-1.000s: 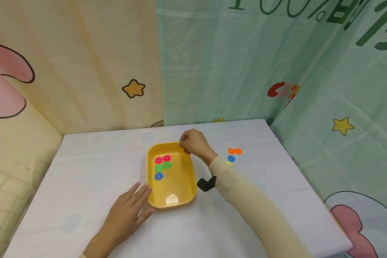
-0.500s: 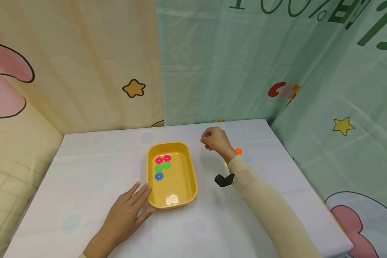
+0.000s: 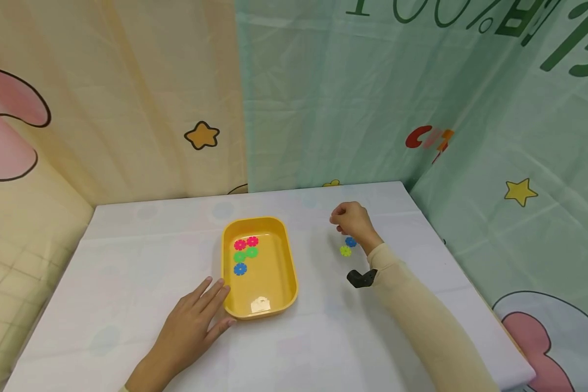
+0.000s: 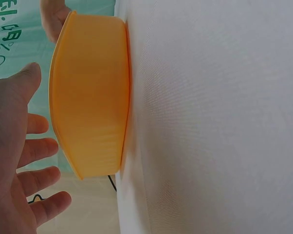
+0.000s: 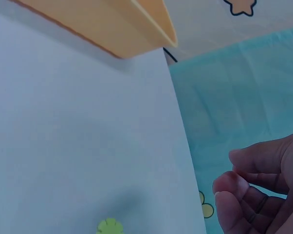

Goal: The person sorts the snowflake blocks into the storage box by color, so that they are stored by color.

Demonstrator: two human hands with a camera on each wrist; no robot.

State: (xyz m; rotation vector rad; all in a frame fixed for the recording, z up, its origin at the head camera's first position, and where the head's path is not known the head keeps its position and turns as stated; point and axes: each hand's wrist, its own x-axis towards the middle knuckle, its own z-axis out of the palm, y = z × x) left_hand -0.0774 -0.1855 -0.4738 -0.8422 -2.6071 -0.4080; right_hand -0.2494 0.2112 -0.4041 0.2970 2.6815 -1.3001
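Observation:
My left hand point(image 3: 191, 326) lies beside the yellow tray point(image 3: 274, 272) with spread fingers, their tips at its left rim. Inside the tray are two pink flower-shaped discs point(image 3: 240, 245), two green discs point(image 3: 252, 252) and one blue disc point(image 3: 240, 269). Over the table to the right hovers my right hand point(image 3: 354, 222), its fingers loosely curled. In the right wrist view no disc shows between thumb and fingers point(image 5: 229, 209). Just below this hand lie another blue disc point(image 3: 350, 241) and a yellow-green disc point(image 3: 345, 251). Both orange discs are hidden behind the hand.
A white cloth covers the table point(image 3: 137, 283). Printed curtains point(image 3: 323, 109) hang behind it and along its sides. A black strap end point(image 3: 361, 279) sticks out from the right sleeve. The tray's wall point(image 4: 90, 97) stands upright beside the left hand.
My right hand has moved from the tray's far right corner rightward to the loose discs, now covering the orange ones. The left hand, the tray and its discs have stayed in place.

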